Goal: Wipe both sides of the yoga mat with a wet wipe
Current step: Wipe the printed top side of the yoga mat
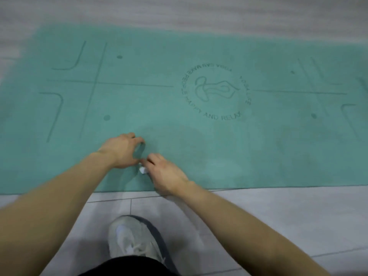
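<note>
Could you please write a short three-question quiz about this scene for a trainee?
1. True or false: the mat lies flat on the floor.
2. Which hand holds the wipe? A) left B) right C) neither
3. Fill in: a ____ stands on the tiles near the mat's edge.

Key:
1. True; it is unrolled, print side up.
2. B; the right hand grips the white wipe, and the left hand with curled fingers is beside it.
3. shoe
</note>
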Tool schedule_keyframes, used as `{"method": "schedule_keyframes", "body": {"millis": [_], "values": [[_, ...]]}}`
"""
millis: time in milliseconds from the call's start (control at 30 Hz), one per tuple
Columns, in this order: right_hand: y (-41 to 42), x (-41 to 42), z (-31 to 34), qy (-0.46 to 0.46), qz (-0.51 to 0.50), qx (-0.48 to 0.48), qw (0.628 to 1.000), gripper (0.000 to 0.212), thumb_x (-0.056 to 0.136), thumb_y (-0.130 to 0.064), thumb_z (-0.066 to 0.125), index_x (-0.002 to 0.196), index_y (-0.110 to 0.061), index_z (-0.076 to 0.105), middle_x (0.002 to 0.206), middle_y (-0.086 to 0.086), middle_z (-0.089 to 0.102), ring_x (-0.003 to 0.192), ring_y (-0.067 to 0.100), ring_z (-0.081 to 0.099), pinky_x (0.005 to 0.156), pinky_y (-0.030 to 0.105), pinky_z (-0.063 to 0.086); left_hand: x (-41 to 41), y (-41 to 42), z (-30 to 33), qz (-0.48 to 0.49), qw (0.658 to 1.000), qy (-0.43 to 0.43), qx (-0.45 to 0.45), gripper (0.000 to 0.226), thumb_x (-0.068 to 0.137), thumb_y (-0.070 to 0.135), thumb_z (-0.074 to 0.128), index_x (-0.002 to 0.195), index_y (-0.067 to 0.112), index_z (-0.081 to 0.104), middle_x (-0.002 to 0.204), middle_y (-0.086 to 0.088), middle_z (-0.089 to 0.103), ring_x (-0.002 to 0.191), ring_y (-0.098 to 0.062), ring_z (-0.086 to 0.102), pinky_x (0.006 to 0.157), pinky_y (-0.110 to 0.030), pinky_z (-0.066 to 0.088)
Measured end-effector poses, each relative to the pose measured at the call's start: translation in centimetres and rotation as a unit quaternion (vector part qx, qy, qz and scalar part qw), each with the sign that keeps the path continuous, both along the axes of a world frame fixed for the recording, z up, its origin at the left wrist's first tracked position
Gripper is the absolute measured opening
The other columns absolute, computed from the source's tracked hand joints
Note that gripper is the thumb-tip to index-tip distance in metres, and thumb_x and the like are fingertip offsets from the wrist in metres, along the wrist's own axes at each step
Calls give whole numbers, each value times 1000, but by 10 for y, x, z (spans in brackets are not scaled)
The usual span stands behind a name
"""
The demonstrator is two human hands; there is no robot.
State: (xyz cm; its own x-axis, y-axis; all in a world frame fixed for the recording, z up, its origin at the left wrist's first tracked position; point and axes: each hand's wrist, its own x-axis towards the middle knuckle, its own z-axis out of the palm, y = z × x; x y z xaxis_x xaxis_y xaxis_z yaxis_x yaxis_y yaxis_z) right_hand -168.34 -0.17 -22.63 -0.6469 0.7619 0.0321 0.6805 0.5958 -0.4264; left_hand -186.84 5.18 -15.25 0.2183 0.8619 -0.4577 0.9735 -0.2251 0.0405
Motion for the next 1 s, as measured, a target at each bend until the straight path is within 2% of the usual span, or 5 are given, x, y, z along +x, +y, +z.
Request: {"method": "schedule_keyframes", "body": {"millis": [133, 267, 533, 767, 1000], "values": [[102, 72, -1, 4, -204, 21, 979, 31, 95, -6, 57, 125, -11, 65, 116, 10, 54, 108, 33, 58, 88, 35, 49, -6, 36, 2, 4, 1000, -3, -4, 83, 75, 59, 80, 146, 36, 44, 135, -1, 50, 129, -27, 54, 99, -43, 53], [152, 103, 12, 124, -510, -31, 851, 27, 101, -13, 50, 125, -12, 60, 128, 10, 51, 115, 30, 54, 90, 31, 43, -13, 72, -5, -8, 1000, 14, 12, 90, 73, 64, 79, 150, 36, 41, 141, -1, 44, 133, -27, 47, 105, -45, 50], [96, 23, 9, 55, 31, 19, 998, 25, 100, -18, 60, 122, -19, 73, 104, 5, 56, 99, 29, 58, 82, 40, 50, 5, 153, -5, 16, 999, 28, -37, 144, 51, 72, 90, 165, 43, 6, 175, -1, 1, 160, -28, 10, 123, -54, 32], [235, 101, 11, 88, -485, 45, 869, 25, 97, -5, 58, 110, -8, 79, 106, 14, 60, 92, 38, 67, 93, 31, 47, 19, 215, -16, 55, 996, 39, -60, 157, 43, 63, 93, 164, 43, -5, 175, -2, -8, 161, -35, 2, 123, -57, 31], [171, 0, 14, 62, 81, -4, 995, 33, 98, -21, 52, 122, -15, 75, 111, 10, 65, 100, 30, 63, 82, 36, 51, 14, 218, -19, 25, 998, 36, -53, 157, 42, 73, 85, 164, 44, -9, 175, 2, -9, 161, -34, 2, 125, -53, 30]]}}
